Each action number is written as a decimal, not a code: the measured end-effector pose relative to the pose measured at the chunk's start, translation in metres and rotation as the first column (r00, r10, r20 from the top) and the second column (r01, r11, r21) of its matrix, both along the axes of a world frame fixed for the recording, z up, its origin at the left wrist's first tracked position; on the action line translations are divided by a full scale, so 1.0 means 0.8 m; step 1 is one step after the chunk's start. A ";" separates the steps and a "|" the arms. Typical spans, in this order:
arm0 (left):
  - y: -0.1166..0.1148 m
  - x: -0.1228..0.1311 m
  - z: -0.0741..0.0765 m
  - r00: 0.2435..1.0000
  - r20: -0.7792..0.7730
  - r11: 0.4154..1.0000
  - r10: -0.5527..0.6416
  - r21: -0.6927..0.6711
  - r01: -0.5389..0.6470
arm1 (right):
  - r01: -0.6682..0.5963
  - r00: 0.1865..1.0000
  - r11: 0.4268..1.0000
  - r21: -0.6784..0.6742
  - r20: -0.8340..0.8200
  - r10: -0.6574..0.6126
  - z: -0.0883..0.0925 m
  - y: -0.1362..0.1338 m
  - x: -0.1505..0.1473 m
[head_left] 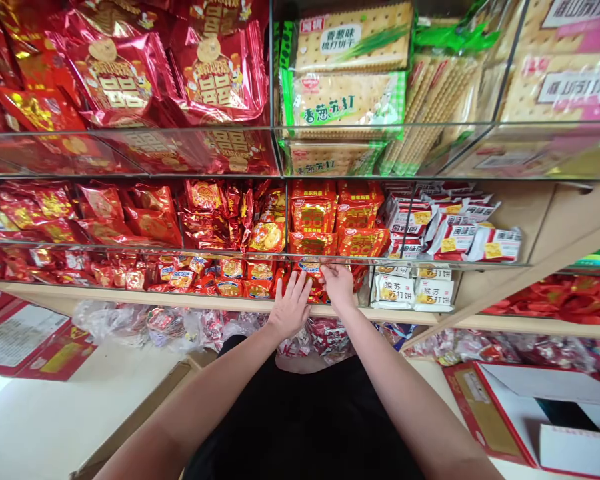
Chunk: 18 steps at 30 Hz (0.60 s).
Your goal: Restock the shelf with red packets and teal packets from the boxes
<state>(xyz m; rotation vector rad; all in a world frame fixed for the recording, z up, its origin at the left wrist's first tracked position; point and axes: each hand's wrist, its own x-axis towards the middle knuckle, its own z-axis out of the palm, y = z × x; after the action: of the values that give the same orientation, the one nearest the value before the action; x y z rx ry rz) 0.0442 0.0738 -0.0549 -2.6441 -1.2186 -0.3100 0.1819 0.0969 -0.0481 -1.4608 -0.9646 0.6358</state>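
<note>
My left hand (291, 308) lies at the front edge of the lowest shelf, fingers stretched out and apart over small red snack packets. Close beside it, my right hand (338, 288) has its fingers bent and pressed together at a red snack packet (310, 266). The fingertips partly hide what is gripped there. More red-and-blue packets (230, 268) stand in rows left of my hands. White cracker packets (413, 291) are stacked to the right. On the shelf above stand red and gold packets (314, 208).
Clear dividers and a glass front (180, 253) edge the shelves. Large cracker packs (353, 37) fill the top shelf. Plastic bags of packets (165, 325) lie beneath the wooden shelf edge (240, 305). An open carton (525, 413) is on the floor at right, a red box (25, 337) at left.
</note>
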 end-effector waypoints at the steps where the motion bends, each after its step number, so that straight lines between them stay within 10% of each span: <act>1: 0.003 0.001 0.000 1.000 0.003 1.000 0.012 0.001 -0.012 | 0.003 0.999 1.000 0.010 0.044 -0.004 0.000 0.004 -0.004; 18: 0.013 -0.001 0.011 1.000 -0.011 1.000 -0.005 -0.010 0.004 | -0.091 0.630 0.996 -0.003 0.774 0.060 0.002 -0.025 0.003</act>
<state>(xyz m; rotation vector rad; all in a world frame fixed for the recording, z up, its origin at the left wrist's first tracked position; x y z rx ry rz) 0.0435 0.0845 -0.0458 -2.6536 -1.2140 -0.2907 0.1843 0.0770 -0.0465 -1.6930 -1.7051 -0.0120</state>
